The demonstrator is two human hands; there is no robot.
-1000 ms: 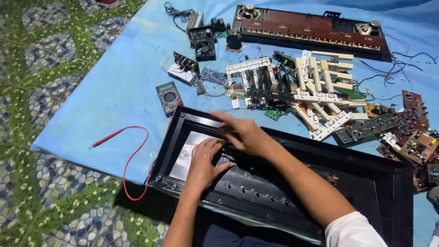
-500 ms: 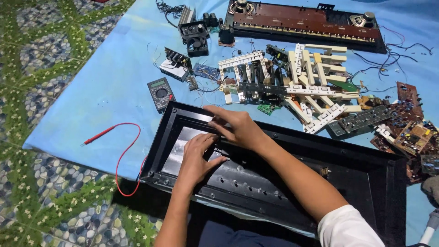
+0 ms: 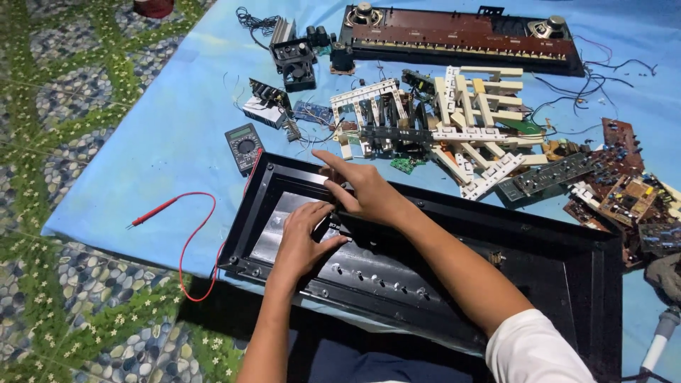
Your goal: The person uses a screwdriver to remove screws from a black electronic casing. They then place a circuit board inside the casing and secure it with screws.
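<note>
A long black keyboard casing (image 3: 567, 284) lies across my lap on a blue sheet (image 3: 163, 128), its inside facing up with a shiny metal plate (image 3: 280, 227) at the left end. My left hand (image 3: 301, 237) rests fingers-down on that plate, touching a small dark part at its fingertips. My right hand (image 3: 362, 191) lies just beyond it over the casing's far rim, index finger stretched out to the left. Whether either hand grips anything is hidden by the fingers.
A multimeter (image 3: 245, 145) with a red probe lead (image 3: 188, 241) sits left of the casing. Loose white keys (image 3: 468, 128), circuit boards (image 3: 624, 191), a small fan (image 3: 294, 60) and a brown speaker panel (image 3: 461, 32) are spread beyond. Patterned floor (image 3: 64, 213) at left.
My right hand has slid slightly left along the casing's rim with its index finger extended. My left hand stays on the metal plate. The view has shifted a little.
</note>
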